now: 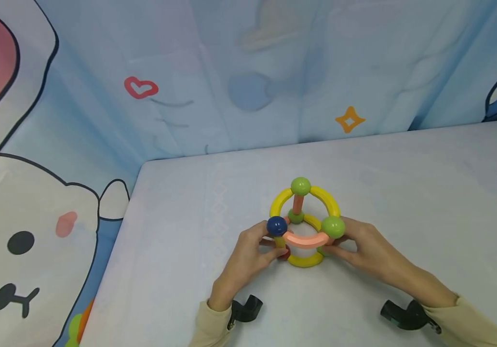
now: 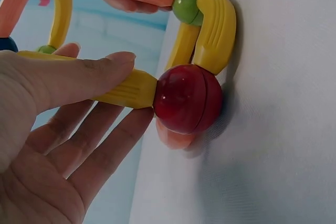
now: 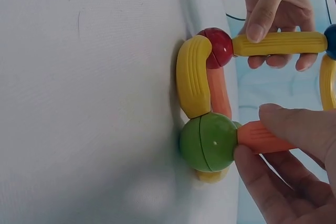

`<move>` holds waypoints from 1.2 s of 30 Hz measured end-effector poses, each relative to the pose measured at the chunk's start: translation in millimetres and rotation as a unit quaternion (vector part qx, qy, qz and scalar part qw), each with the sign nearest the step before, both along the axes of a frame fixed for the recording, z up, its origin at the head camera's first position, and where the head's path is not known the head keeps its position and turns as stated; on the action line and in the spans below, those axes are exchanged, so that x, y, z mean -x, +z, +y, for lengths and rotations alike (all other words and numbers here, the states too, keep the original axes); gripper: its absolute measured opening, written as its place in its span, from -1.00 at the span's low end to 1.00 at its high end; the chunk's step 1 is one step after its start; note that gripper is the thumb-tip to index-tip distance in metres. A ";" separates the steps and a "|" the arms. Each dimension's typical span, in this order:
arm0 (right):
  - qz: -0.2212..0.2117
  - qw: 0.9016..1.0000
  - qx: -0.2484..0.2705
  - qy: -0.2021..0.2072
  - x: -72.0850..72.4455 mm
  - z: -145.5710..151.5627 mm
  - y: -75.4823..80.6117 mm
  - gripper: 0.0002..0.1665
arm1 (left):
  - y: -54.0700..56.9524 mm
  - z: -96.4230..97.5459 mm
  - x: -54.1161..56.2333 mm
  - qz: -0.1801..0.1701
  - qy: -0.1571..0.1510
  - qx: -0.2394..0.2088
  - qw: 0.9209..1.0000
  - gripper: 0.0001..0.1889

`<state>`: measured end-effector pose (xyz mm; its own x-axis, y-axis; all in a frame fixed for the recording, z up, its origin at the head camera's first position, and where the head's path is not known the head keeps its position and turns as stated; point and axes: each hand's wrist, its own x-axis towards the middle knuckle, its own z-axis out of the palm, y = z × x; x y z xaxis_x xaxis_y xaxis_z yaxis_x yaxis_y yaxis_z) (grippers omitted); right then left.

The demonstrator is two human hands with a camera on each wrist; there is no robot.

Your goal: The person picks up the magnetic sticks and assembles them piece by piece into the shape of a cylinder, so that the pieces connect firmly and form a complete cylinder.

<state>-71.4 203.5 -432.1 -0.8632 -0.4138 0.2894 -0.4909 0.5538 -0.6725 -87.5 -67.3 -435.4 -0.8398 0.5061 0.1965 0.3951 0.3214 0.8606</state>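
Observation:
A toy frame of magnetic balls and rods stands on the table between both hands; upright rods link its upper and lower rings. My left hand [image 1: 248, 255] pinches a straight yellow rod [image 2: 131, 88], which joins a blue ball [image 1: 276, 225] above to a red ball [image 2: 186, 99] below. Opposite, my right hand [image 1: 367, 243] pinches an orange upright rod [image 3: 260, 137] between an upper green ball [image 1: 333, 227] and a lower green ball [image 3: 209, 142]. Curved yellow rods [image 1: 325, 198] and a curved orange rod [image 1: 304, 240] form the upper ring. Fingers partly hide both gripped rods.
A pale cloth covers the table [image 1: 179, 231]. Behind it hangs a light blue curtain [image 1: 213, 86] with printed shapes, and a large white cartoon animal [image 1: 35, 202] appears at left. Black wrist cameras [image 1: 248, 308] sit by both sleeves.

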 end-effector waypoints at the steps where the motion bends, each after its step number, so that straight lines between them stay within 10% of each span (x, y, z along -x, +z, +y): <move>1: 0.003 1.000 0.001 0.000 0.0 0.1 -0.4 -0.49 | -0.2 0.0 -0.2 0.007 -0.002 0.002 1.000 -0.44; 36: -0.026 0.999 0.032 0.004 -3.6 5.4 -18.5 -0.34 | -5.0 -5.5 -0.6 -0.031 0.003 0.026 0.999 -0.44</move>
